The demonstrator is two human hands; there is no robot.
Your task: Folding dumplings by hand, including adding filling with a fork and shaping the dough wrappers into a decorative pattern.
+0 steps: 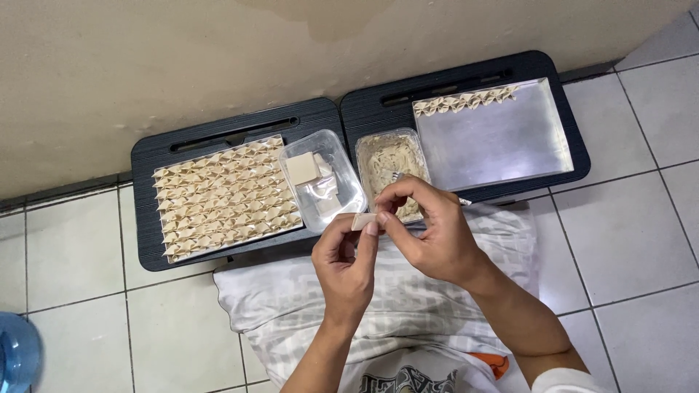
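Observation:
My left hand (pixel 348 262) and my right hand (pixel 429 233) meet over my lap and pinch a small pale dumpling wrapper (pixel 363 221) between their fingertips. Just beyond them stands a clear tub of beige filling (pixel 389 164) with a metal utensil (pixel 399 177) stuck in it. To its left a clear tub (pixel 320 178) holds square wrappers. A tray (pixel 226 195) on the left is packed with several folded dumplings. A metal tray (pixel 502 138) on the right holds one row of folded dumplings (pixel 466 100) along its far edge.
Two low black tables (pixel 240 131) stand side by side against a beige wall, on a white tiled floor. A patterned cloth (pixel 408 306) covers my lap. Part of a blue water bottle (pixel 16 356) shows at the lower left corner.

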